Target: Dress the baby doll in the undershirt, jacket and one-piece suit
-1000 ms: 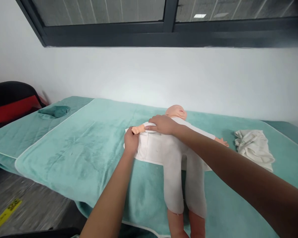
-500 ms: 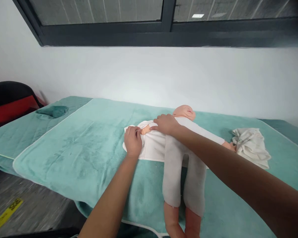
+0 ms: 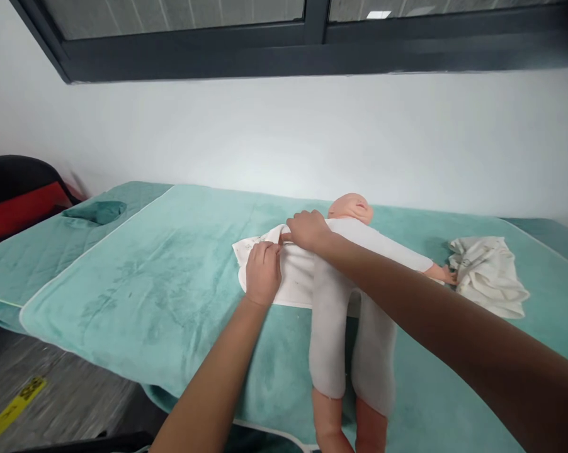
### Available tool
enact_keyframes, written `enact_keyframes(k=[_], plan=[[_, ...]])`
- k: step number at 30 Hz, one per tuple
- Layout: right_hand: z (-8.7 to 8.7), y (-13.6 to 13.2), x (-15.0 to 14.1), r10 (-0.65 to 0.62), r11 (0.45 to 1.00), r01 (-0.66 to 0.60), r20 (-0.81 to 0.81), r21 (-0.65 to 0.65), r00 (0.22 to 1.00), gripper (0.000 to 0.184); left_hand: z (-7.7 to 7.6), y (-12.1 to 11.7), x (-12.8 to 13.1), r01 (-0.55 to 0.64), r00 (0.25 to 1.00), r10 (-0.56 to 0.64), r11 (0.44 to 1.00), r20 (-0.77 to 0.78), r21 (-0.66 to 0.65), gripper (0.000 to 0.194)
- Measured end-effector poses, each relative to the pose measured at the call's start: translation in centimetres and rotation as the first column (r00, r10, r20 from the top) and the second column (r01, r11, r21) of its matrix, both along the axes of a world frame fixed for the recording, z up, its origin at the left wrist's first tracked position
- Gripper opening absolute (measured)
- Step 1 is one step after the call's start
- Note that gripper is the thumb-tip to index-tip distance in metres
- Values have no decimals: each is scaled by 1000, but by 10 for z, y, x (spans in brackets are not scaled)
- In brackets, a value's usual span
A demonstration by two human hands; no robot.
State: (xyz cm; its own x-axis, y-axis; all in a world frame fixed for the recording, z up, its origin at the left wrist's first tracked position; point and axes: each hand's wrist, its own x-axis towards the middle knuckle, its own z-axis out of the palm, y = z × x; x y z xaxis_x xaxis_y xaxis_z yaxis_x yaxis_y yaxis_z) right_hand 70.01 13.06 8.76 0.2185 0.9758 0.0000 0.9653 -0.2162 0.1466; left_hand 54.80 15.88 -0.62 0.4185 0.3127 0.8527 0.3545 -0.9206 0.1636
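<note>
A baby doll (image 3: 329, 352) lies on its back, with a white body, pinkish head and lower legs. Spread beneath its side on the left is a white baby shirt (image 3: 293, 283). My left hand (image 3: 264, 270) is closed on the shirt's sleeve, its fingertips pinching the cloth. My right hand (image 3: 308, 230) bends over the top of the same sleeve beside the doll's shoulder, fingers curled onto the fabric. The doll's arm on this side is hidden by cloth and my hands. Its other arm (image 3: 400, 248) stretches out to the right.
Teal padded covers (image 3: 137, 277) lie over the bed. A crumpled white cloth (image 3: 489, 277) rests by the doll's outstretched hand. Behind are a white wall (image 3: 218, 138) and a dark window frame (image 3: 194, 60). At far left stands a red and black object (image 3: 22, 201).
The doll's small hand, visible between my hands before, is now covered. My left hand has shifted slightly right and the sleeve end shows further out. The view has moved a little.
</note>
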Motion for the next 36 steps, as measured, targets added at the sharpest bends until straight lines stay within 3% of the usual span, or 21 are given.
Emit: enact_keyframes(k=[6, 13, 15, 17, 18, 20, 22, 24, 27, 30, 34, 36], plan=[[-9, 1, 0, -30, 1000, 30, -8, 10, 1000, 28, 4, -16, 3, 25, 1000, -20, 973, -24, 231, 15], [-9, 1, -1, -36, 999, 39, -96, 25, 995, 19, 3, -29, 9, 107, 994, -106, 978, -15, 179, 13], [-4, -13, 4, -17, 998, 25, -131, 57, 991, 24, 3, -27, 8, 94, 995, -95, 987, 2, 130, 11], [1, -38, 13, 1, 980, 39, -201, 197, 980, 33, 4, -24, 8, 64, 998, -63, 996, -5, 59, 9], [1, -54, 20, -4, 941, 93, -264, 325, 964, 35, 4, -22, 8, 38, 999, -38, 999, -7, 12, 10], [-5, -92, 35, -94, 785, 300, -374, 542, 922, 32, 5, -18, 8, -32, 999, 33, 994, 3, -107, 18], [-18, -130, 51, -293, 626, 526, -451, 576, 843, 32, 4, -14, 9, -99, 994, 106, 964, 14, -248, 30], [-37, -160, 64, -438, 539, 678, -521, 501, 733, 35, 3, -10, 10, -137, 989, 145, 914, -9, -382, 39], [-61, -180, 75, -523, 510, 781, -591, 361, 615, 39, 4, -9, 12, -157, 988, 130, 837, -88, -524, 43], [-69, -178, 77, -494, 489, 806, -655, 333, 571, 41, 11, -12, 20, -149, 988, 86, 757, -129, -637, 43], [-67, -175, 75, -322, 408, 859, -832, 308, 451, 46, 27, -12, 38, -198, 972, 34, 656, -234, -728, 38], [-67, -177, 73, -197, 416, 873, -913, 253, 358, 52, 36, -9, 47, -249, 953, 30, 646, -302, -722, 29]])
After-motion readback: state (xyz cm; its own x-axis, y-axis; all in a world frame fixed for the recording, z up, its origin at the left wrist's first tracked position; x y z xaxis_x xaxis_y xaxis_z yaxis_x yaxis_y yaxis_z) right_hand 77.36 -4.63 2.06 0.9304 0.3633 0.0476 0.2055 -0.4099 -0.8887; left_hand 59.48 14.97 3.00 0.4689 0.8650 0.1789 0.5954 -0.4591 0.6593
